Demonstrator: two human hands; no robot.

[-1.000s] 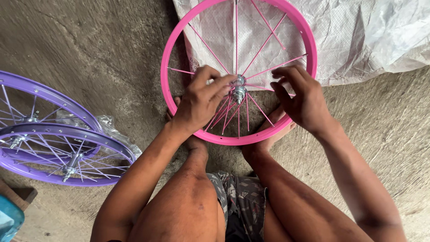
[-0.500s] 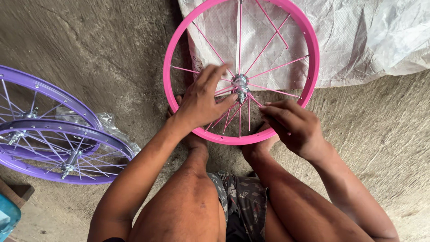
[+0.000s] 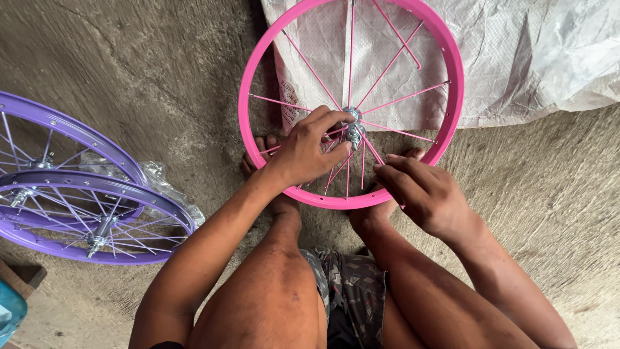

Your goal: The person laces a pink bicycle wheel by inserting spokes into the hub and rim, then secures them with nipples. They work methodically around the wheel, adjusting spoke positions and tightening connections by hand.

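A pink bicycle wheel rim (image 3: 453,64) with thin pink spokes stands upright on the ground, braced between my bare feet. Its metal hub (image 3: 352,121) sits at the centre. My left hand (image 3: 303,154) reaches through the lower left spokes, and its fingers close around the spokes right at the hub. Lower down, my right hand (image 3: 423,194) is at the lower right of the rim. Its fingers are pressed together, pinching the end of a pink spoke (image 3: 373,150) just below the hub. My knees and patterned shorts fill the bottom of the view.
Two purple spoked wheels (image 3: 97,216) lie stacked at the left, with crumpled clear plastic (image 3: 161,176) beside them. A white woven sack (image 3: 529,52) lies behind the pink wheel. A blue object (image 3: 8,318) and a wooden piece (image 3: 24,276) sit at the bottom left. The ground is rough concrete.
My right hand has dropped from the right of the hub to the rim's lower right. The left hand stays at the hub. The view has shifted closer.
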